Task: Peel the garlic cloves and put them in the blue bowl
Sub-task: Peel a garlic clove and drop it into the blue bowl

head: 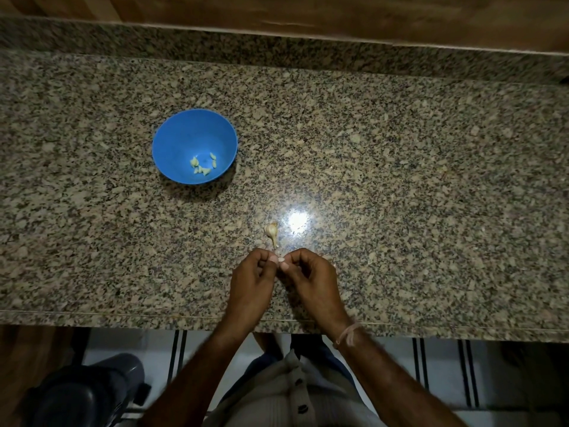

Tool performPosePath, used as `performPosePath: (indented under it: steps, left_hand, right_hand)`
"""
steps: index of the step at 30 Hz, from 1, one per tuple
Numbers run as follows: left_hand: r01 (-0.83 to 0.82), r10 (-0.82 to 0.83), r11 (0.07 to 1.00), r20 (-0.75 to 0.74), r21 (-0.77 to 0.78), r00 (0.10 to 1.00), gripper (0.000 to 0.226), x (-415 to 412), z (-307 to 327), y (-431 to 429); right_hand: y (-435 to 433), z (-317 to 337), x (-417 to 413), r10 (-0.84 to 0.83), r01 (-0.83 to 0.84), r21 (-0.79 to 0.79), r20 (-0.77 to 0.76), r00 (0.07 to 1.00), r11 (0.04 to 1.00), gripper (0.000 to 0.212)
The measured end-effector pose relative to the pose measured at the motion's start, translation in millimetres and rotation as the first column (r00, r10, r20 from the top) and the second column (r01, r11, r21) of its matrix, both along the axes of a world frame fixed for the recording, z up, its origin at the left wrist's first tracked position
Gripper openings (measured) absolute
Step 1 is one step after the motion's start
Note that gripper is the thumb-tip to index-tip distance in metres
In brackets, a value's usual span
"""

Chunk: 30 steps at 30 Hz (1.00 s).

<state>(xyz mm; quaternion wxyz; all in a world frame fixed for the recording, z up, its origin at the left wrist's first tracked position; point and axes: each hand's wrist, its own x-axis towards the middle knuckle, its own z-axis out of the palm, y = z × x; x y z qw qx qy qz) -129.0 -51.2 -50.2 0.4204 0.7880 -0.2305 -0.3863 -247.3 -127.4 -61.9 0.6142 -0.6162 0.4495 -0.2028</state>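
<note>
Clove pinched between left hand and right hand.

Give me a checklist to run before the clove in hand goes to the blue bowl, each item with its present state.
1. Grip secure: ok. The left hand and right hand both pinch the clove.
2. Clove fully peeled: cannot tell; fingertips hide most of it.
3. Blue bowl upright, with room: ok. Only a few peeled cloves lie inside.
4. Path to bowl: ok, bare counter.
5. More garlic waiting: ok, garlic piece just beyond the hands.
</note>
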Motion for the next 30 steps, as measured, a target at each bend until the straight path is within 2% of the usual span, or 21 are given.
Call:
performPosePath:
  steps: [2, 4, 6, 11, 16, 20, 23, 24, 25, 26, 27, 28, 29, 30]
  left_hand:
    - [-0.03, 0.03, 1.0, -0.055, -0.003, 0.998, 0.019, 1.0, -2.5, 0.7]
    - [-0.046, 0.046, 0.999, -0.048, 0.001, 0.998, 0.019, 2.3, -5.3, 1.8]
    - [-0.047, 0.047, 0.999, -0.02, 0.004, 0.999, 0.019, 4.2, -7.2, 3.9]
    - [0.003, -0.003, 1.0, 0.025, -0.001, 1.0, 0.017, 3.2, 0.6, 3.7]
    - [0.108, -0.096, 0.991, 0.133, -0.085, 0.986, 0.022, 0.5, 4.3, 5.4]
    - [0.18, -0.16, 0.98, 0.201, -0.085, 0.966, 0.024, -1.2, 3.8, 0.8]
    - [0.304, -0.269, 0.953, 0.446, -0.008, 0.854, 0.021, 3.9, 3.2, 1.1]
    - [0.329, -0.297, 0.944, 0.474, 0.017, 0.829, 0.021, 7.0, 0.6, 2.0]
    - [0.334, -0.309, 0.942, 0.426, 0.017, 0.85, 0.022, 8.8, 0.3, 2.0]
    - [0.307, -0.293, 0.952, 0.284, -0.005, 0.913, 0.024, 9.6, 2.1, 1.3]
    - [0.255, -0.252, 0.966, 0.083, -0.035, 0.964, 0.026, 9.8, 3.7, -0.5]
    - [0.193, -0.196, 0.981, -0.114, -0.035, 0.974, 0.03, 10.2, 4.0, -1.9]
    - [0.128, -0.122, 0.992, -0.283, 0.004, 0.951, 0.033, 11.3, 5.8, -3.3]
    - [0.104, -0.076, 0.993, -0.364, 0.058, 0.928, 0.033, 12.6, 6.4, -4.9]
  right_hand:
    - [0.3, -0.1, -0.8, 0.018, -0.019, -0.085, -0.019, 1.0, 0.996, 0.011]
    - [-1.6, -2.6, -1.5, 0.039, -0.051, -0.203, -0.059, 0.997, 0.978, 0.028]
    - [-2.0, -3.6, -2.0, 0.043, -0.059, -0.247, -0.071, 0.997, 0.967, 0.033]
    - [-0.8, 4.9, 1.4, -0.002, 0.005, -0.048, 0.057, 0.998, 0.999, 0.007]
    - [-4.3, 7.7, 3.7, -0.031, 0.026, 0.068, 0.078, 0.996, 0.997, 0.011]
    - [-5.8, 6.8, 5.4, -0.022, 0.009, 0.133, 0.097, 0.995, 0.991, 0.018]
    - [-1.7, 8.2, 10.5, -0.066, 0.022, 0.317, 0.128, 0.99, 0.948, 0.027]
    - [-0.6, 9.7, 10.7, -0.059, 0.021, 0.307, 0.116, 0.991, 0.951, 0.025]
    - [-1.4, 10.2, 9.0, -0.023, 0.006, 0.202, 0.084, 0.996, 0.979, 0.022]
    - [-3.3, 10.2, 6.0, 0.043, -0.043, -0.001, 0.032, 0.999, 0.999, 0.018]
    - [-6.0, 9.0, 3.1, 0.109, -0.114, -0.232, -0.034, 0.993, 0.966, 0.015]
    - [-9.5, 6.9, 0.6, 0.155, -0.18, -0.41, -0.095, 0.983, 0.894, 0.015]
    - [-12.4, 5.0, -0.8, 0.188, -0.235, -0.525, -0.143, 0.972, 0.818, 0.015]
    - [-14.6, 4.4, -1.3, 0.217, -0.281, -0.584, -0.179, 0.96, 0.761, 0.015]
